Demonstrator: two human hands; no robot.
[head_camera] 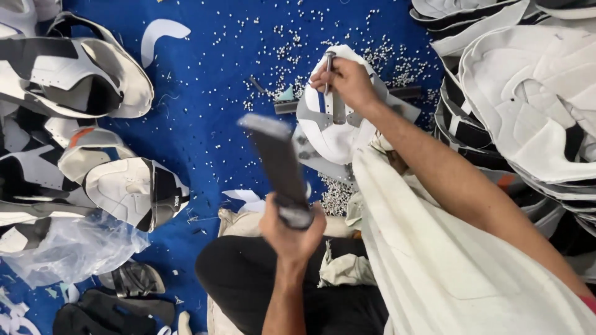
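Observation:
My right hand (345,79) pinches a thin metal punch (328,69) and holds it upright on a white shoe upper piece with grey trim (326,133), which lies on the blue mat (198,124). Closer to me, my left hand (292,232) grips a dark flat bar (277,164), raised and blurred, its top end pointing toward the shoe piece. The bar hangs above the mat, apart from the punch. A white cloth (447,267) lies under my right forearm.
Small white punched dots (385,59) litter the mat around the piece. Stacks of white and black shoe uppers sit at the left (81,77) and right (528,93). A clear plastic bag (68,248) lies lower left. My black-trousered knee (248,273) is at the bottom.

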